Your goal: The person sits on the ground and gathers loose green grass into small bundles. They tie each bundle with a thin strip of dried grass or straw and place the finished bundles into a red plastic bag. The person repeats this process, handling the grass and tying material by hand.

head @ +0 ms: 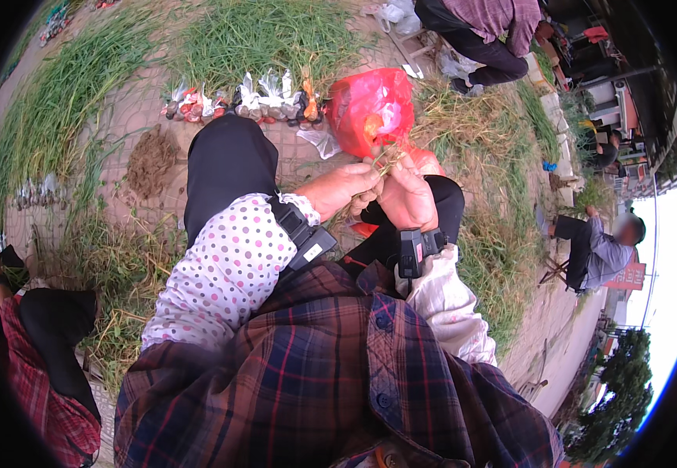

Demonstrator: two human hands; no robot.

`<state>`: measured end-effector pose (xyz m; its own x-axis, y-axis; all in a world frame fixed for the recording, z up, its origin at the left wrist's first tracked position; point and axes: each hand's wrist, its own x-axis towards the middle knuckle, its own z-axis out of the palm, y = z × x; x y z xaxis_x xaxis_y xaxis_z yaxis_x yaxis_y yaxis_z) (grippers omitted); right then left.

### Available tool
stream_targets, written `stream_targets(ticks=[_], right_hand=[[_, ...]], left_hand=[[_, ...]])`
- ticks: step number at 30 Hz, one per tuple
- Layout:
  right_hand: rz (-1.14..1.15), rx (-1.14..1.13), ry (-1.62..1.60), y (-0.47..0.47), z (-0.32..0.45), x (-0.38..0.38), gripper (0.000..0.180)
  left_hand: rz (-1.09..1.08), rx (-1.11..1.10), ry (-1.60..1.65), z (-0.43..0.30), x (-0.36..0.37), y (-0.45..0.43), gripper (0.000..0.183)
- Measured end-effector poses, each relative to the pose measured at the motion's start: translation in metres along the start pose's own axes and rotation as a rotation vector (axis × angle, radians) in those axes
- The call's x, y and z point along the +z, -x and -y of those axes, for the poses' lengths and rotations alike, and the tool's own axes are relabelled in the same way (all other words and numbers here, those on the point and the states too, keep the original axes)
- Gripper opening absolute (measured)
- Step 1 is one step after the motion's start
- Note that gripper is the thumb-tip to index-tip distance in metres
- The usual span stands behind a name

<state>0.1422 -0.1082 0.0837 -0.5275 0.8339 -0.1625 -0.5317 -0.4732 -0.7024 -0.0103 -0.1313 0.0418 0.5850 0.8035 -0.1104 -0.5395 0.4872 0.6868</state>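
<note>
Both hands meet above the gap between the knees, in front of a red plastic bag (pixel 367 105). My left hand (pixel 344 187) pinches a thin bunch of dry grass stems (pixel 389 157), whose lower part trails beneath its fingers. My right hand (pixel 409 190) holds the same bunch near its upper end, fingertips close to the left ones. White and pink material shows inside the red bag. Just left of it stands a row of small tied plastic bags (pixel 271 99) with dark and reddish contents. An empty-looking clear bag (pixel 321 142) lies on the paving.
Green grass (pixel 268 35) is piled beyond the small bags, with more heaps at left and right. A mound of brown soil (pixel 151 162) sits left of the knee. Other people sit at lower left, top right and far right; a second row of small bags (pixel 40 192) stands at left.
</note>
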Motion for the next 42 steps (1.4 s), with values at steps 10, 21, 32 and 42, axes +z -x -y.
stream_targets(ticks=[10,21,32,42], right_hand=[[-0.151,0.027,0.238,-0.003,0.003,0.011,0.023],[-0.354,-0.073,0.783,0.004,-0.017,0.028,0.010],[-0.430,-0.114,0.711,-0.003,-0.002,0.024,0.014],[-0.383,-0.019,0.649,-0.001,-0.005,0.009,0.013]], left_hand=[[-0.098,0.080,0.019,0.005,-0.005,-0.004,0.026],[-0.237,0.146,0.116,-0.001,-0.005,-0.001,0.025],[-0.289,0.053,-0.132,-0.003,-0.004,-0.003,0.023],[-0.184,0.016,-0.442,0.007,0.000,-0.005,0.022]])
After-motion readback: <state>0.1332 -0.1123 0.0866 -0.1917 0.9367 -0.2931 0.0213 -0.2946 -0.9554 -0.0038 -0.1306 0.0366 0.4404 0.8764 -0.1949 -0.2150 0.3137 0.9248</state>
